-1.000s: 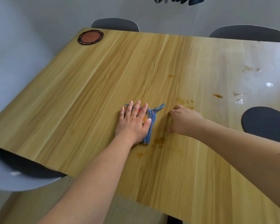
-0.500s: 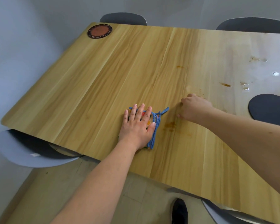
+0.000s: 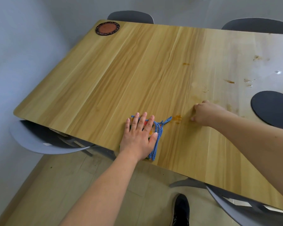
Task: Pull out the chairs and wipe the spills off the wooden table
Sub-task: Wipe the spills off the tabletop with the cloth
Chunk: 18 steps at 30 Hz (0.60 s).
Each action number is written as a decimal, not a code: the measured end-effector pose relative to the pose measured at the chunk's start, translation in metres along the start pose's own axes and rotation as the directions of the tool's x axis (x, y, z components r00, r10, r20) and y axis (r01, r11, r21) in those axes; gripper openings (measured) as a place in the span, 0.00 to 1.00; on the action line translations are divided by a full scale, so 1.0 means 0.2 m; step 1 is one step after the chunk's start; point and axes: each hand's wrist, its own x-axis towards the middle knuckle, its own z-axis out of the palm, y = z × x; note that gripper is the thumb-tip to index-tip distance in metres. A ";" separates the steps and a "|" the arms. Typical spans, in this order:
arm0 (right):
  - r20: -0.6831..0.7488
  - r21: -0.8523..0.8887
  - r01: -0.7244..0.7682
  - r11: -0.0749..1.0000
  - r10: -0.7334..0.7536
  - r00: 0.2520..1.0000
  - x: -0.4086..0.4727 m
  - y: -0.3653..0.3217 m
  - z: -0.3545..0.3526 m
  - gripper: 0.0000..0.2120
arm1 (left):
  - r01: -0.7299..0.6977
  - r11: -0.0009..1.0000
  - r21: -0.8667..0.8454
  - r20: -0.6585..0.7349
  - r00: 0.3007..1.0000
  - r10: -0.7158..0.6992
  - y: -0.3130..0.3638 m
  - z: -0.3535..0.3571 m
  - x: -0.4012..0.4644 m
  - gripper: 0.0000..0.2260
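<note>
In the head view, the left hand (image 3: 138,136) lies flat, fingers spread, on a blue-edged cloth (image 3: 156,141) at the near edge of the wooden table (image 3: 121,70). Just right, an orange spill (image 3: 176,118) sits beside the right hand (image 3: 206,113), whose fingers are curled under, knuckles on the wood, holding nothing visible.

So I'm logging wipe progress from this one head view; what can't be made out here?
- Most of the cloth and any spill beneath it: covered by the left hand.
- Right hand fingers: curled under, so whether they hold anything is unclear.
- Table right end: cut off by the frame edge and washed out by glare.
- Far-right spills: too small to tell wet from dried.
</note>
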 end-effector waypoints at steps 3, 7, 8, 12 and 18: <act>-0.011 0.005 0.009 1.000 -0.008 1.000 0.01 0.01 0.01 0.25 | -0.007 1.000 0.012 0.016 1.000 0.007 0.00 0.01 -0.03 0.28; -0.037 0.020 0.021 1.000 -0.021 0.999 0.01 0.02 0.02 0.26 | -0.007 1.000 0.022 0.019 1.000 0.007 0.00 0.01 -0.03 0.28; -0.044 0.021 0.024 0.999 -0.023 0.999 0.01 0.03 0.02 0.26 | 0.000 1.000 0.022 0.020 1.000 0.000 0.01 0.00 -0.03 0.28; -0.063 0.039 0.020 0.999 -0.018 0.998 0.02 0.04 0.04 0.27 | -0.008 1.000 0.005 0.032 0.999 0.008 0.13 0.00 -0.07 0.28; -0.115 0.080 0.034 0.996 -0.025 0.993 0.04 0.07 0.03 0.26 | -0.006 1.000 -0.004 0.032 0.999 0.006 0.32 0.02 -0.11 0.29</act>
